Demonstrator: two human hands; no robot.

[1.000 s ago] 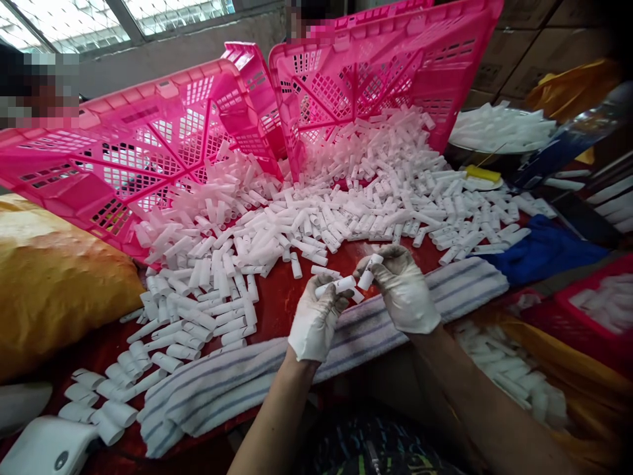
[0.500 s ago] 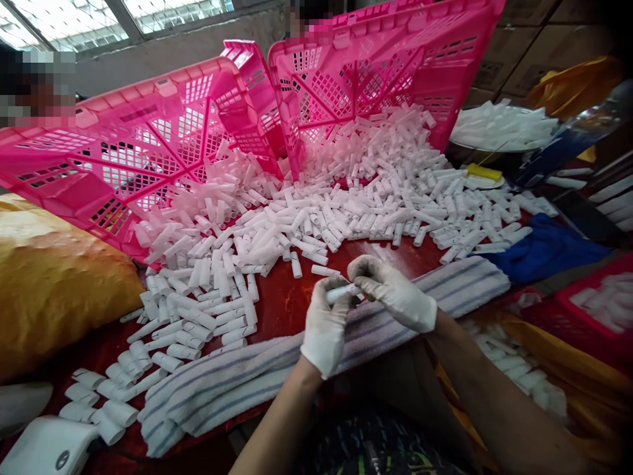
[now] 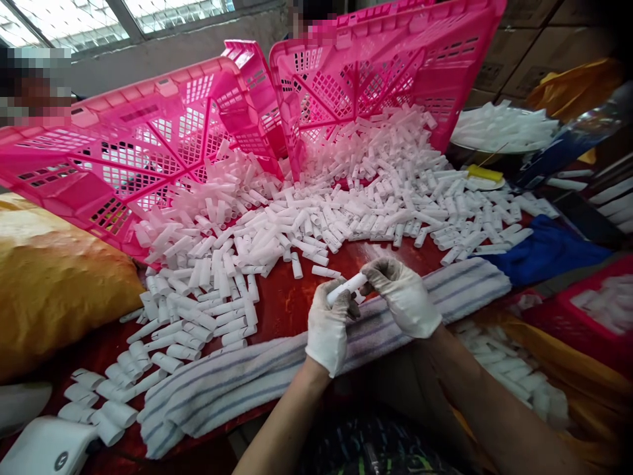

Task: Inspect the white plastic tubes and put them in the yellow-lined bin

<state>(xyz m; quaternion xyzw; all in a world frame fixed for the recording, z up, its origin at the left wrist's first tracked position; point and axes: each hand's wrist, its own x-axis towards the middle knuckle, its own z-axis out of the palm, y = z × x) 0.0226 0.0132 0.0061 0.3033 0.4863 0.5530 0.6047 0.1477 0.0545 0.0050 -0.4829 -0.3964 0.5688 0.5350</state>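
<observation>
In the head view a short white plastic tube [image 3: 346, 288] lies slanted between my two white-gloved hands. My left hand [image 3: 326, 330] has its fingers wrapped round the tube's lower left part. At the upper right end of the tube, my right hand [image 3: 408, 300] is closed, thumb and fingers pinched on that end. The glove fingertips look grey and dirty. Just beyond the hands, a single loose tube [image 3: 326, 271] rests on the red tabletop [image 3: 277, 300]. Beneath both hands runs a rolled striped towel [image 3: 227, 376] along the table's near edge.
Heaps of similar tubes [image 3: 356, 211] spill from two tipped pink crates [image 3: 163, 152]. To the left are a yellow sack [image 3: 59, 284] and a white device [image 3: 49, 445]. On the right sit a blue cloth [image 3: 554, 251], a yellow object [image 3: 484, 173] and a heaped bowl [image 3: 504, 128].
My right hand has shifted slightly right, and more of the tube now shows between the hands. The left hand has moved a little to the right, still holding it.
</observation>
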